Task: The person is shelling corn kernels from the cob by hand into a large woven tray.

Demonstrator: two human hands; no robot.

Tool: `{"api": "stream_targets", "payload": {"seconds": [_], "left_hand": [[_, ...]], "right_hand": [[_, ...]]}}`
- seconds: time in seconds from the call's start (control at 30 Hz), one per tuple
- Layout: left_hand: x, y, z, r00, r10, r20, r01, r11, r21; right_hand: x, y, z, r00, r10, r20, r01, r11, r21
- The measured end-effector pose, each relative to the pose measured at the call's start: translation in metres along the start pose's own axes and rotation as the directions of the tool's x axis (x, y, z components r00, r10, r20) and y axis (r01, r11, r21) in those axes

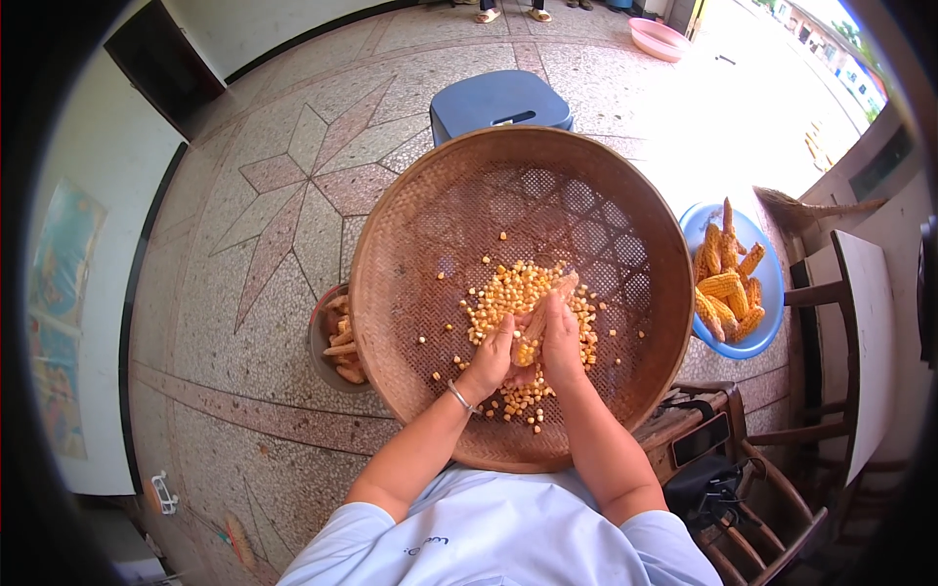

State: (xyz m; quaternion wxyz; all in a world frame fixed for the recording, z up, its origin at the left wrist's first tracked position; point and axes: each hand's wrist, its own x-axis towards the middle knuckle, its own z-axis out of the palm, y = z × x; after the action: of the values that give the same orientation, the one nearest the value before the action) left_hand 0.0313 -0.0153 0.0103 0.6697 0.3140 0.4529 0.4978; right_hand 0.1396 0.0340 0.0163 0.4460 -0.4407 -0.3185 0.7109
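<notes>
Between my two hands is a mostly bare corn cob [538, 322], tilted with its far end up and to the right. A few yellow kernels remain at its near end. My left hand [492, 359] has its fingers around the cob's left side, and a metal bangle [463, 397] circles that wrist. Against the right side lies my right hand [561, 344], thumb and fingers along the cob. Below them, loose corn kernels [513, 293] are heaped in a large round woven bamboo sieve [410, 242]. Some kernels lie scattered around the heap.
At the right, a blue basin [769, 333] holds several corn ears [725, 286]. A bowl [319, 351] of cobs stands at the left, partly under the sieve. Beyond the sieve is a blue plastic stool [502, 99]. A wooden chair [777, 505] with a phone [701, 439] stands lower right.
</notes>
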Motion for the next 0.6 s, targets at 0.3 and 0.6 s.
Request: {"api": "stream_targets", "payload": {"seconds": [0.3,0.6], "left_hand": [[0.003,-0.002,0.006,0.992,0.071,0.106,-0.091,0.977,0.194],[0.008,-0.012,-0.005,0.987,0.112,-0.114,-0.074,0.952,0.297]], "right_hand": [[0.005,0.002,-0.004,0.988,-0.147,-0.051,0.146,0.989,-0.021],[0.007,0.01,-0.005,0.976,-0.205,-0.076,0.206,0.978,0.014]]}}
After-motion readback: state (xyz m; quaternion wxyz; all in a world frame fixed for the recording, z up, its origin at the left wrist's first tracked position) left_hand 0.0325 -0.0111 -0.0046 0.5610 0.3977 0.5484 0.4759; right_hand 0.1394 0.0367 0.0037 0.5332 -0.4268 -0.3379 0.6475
